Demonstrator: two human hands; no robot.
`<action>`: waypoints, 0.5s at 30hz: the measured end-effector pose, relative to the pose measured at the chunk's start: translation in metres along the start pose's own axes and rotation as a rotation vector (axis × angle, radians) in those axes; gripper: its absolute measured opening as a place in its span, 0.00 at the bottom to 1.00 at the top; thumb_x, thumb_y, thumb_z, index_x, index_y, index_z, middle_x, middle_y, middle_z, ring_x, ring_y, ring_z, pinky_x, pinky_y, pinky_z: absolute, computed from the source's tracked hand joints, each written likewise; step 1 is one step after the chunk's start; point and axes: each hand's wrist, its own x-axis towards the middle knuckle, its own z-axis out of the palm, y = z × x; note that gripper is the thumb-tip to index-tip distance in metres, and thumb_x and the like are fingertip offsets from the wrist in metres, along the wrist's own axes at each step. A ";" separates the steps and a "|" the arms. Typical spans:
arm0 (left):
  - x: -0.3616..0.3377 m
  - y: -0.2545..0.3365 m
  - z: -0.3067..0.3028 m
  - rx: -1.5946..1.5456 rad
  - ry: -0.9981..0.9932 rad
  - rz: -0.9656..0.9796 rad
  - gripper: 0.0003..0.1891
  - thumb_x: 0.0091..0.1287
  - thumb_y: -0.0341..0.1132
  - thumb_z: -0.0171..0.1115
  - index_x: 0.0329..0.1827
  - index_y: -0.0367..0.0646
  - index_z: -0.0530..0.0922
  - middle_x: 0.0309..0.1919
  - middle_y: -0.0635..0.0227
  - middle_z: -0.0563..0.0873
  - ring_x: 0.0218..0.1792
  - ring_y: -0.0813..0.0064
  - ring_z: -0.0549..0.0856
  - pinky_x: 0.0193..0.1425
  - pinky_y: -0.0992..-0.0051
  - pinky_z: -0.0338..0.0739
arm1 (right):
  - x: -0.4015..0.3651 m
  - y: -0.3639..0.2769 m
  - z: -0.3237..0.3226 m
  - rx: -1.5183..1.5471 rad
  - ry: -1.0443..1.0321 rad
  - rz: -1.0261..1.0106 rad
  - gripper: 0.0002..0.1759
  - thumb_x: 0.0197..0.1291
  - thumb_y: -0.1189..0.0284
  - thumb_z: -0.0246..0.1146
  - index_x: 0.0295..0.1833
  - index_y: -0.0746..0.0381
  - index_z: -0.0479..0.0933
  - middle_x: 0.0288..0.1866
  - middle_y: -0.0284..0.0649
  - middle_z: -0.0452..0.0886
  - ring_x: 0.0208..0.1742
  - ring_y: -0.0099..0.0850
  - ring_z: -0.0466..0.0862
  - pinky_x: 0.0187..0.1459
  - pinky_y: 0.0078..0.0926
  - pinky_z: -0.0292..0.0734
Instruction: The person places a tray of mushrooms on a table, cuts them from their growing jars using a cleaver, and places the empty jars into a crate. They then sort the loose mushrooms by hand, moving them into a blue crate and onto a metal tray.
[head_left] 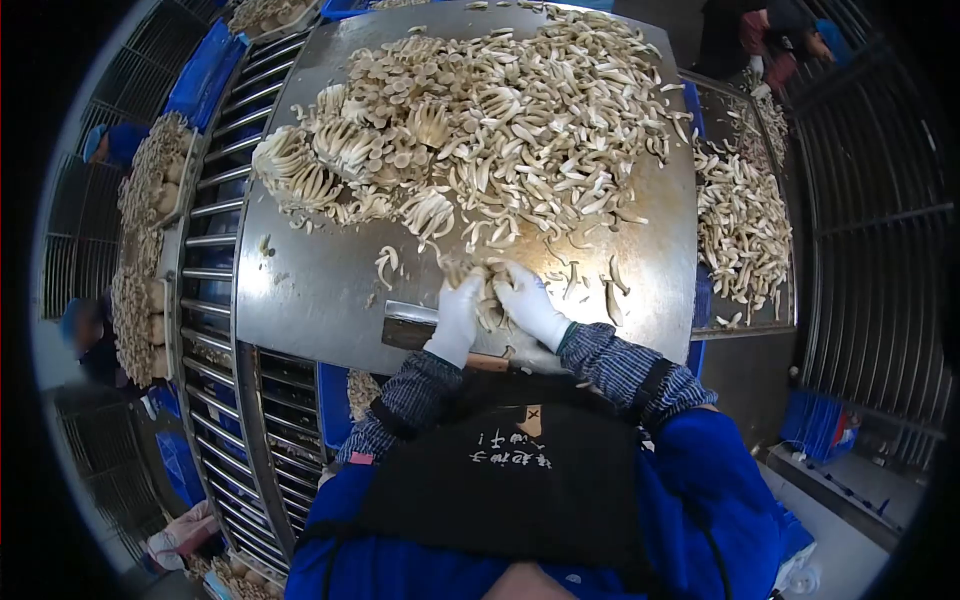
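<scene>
My left hand [457,318], in a white glove, is closed on the left side of a small mushroom cluster [488,300] near the front of the metal table [330,325]. Gloved in white too, my right hand [532,308] grips the same cluster from the right. Fingers and mushrooms partly hide each other. Under my left wrist lies a cleaver [410,322], its blade flat on the table and its wooden handle [490,362] close to my apron. Beyond my hands spreads a large pile of loose mushrooms [560,130], with whole clumps [340,145] at its left.
A roller conveyor [215,235] runs along the left, with trays of mushroom clumps [150,245] beyond it. At the right stands a bin of loose mushrooms [742,225]. Other people work at the top right [785,30] and far left [85,325]. A few stray mushrooms [612,290] lie by my right hand.
</scene>
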 end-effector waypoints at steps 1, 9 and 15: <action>0.001 0.001 -0.005 -0.005 0.006 0.001 0.28 0.69 0.30 0.66 0.71 0.47 0.66 0.58 0.67 0.81 0.56 0.73 0.84 0.60 0.67 0.82 | 0.008 0.008 0.000 0.203 -0.034 -0.016 0.20 0.71 0.83 0.53 0.66 0.66 0.75 0.55 0.38 0.84 0.49 0.23 0.82 0.52 0.21 0.79; -0.007 -0.001 0.016 0.007 -0.181 0.143 0.28 0.64 0.23 0.64 0.69 0.39 0.71 0.55 0.66 0.84 0.52 0.72 0.86 0.63 0.69 0.81 | 0.014 0.010 -0.009 0.217 0.114 -0.098 0.21 0.67 0.83 0.62 0.65 0.64 0.80 0.59 0.42 0.85 0.58 0.28 0.83 0.60 0.22 0.77; -0.008 -0.012 0.033 -0.028 -0.025 0.201 0.26 0.63 0.19 0.65 0.67 0.39 0.74 0.55 0.66 0.85 0.53 0.74 0.85 0.61 0.73 0.81 | 0.011 -0.007 -0.005 0.330 0.228 0.095 0.15 0.68 0.80 0.63 0.59 0.66 0.82 0.44 0.35 0.87 0.43 0.20 0.82 0.47 0.19 0.79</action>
